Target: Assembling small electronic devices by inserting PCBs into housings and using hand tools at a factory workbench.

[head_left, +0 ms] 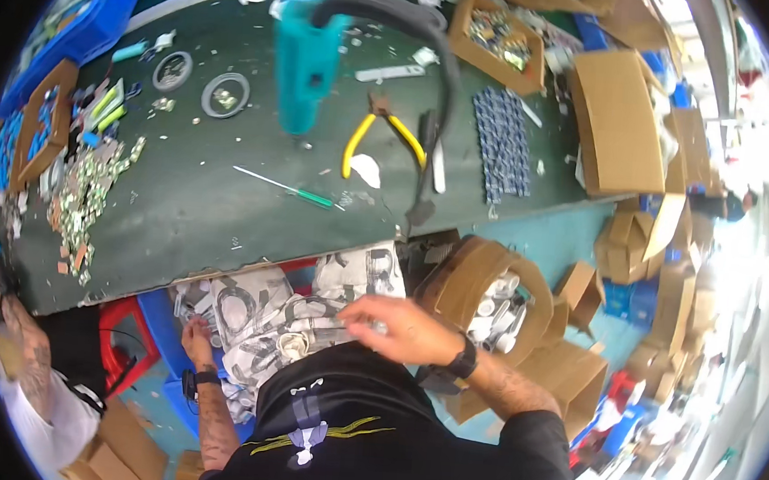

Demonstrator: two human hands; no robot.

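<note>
The right hand [396, 326] lies palm down, fingers stretched to the person's left, across a heap of small clear packets [295, 314] with dark rings and pale parts inside; its fingertips press on one pale packet, but blur hides whether they pinch it or only rest on it, so its grip cannot be told. The left hand [197, 338], with a dark watch at the wrist, reaches into the left edge of the same heap; its fingers are buried among the packets and whether they are clenched cannot be made out. The heap sits just below the near edge of the dark green bench [182, 199], partly over a blue bin [160, 318] that it mostly hides, beside a red stool [124, 333]. To the right of the right hand stands an open cardboard box [471, 277] of white cylindrical parts, its contents only partly visible. On the bench lie yellow-handled pliers [383, 128], a green-handled screwdriver [294, 189], a teal tool [306, 61] with a black hose, and a block of dark blue pieces [503, 141]. The person's black shirt [362, 435] covers the lower middle.
</note>
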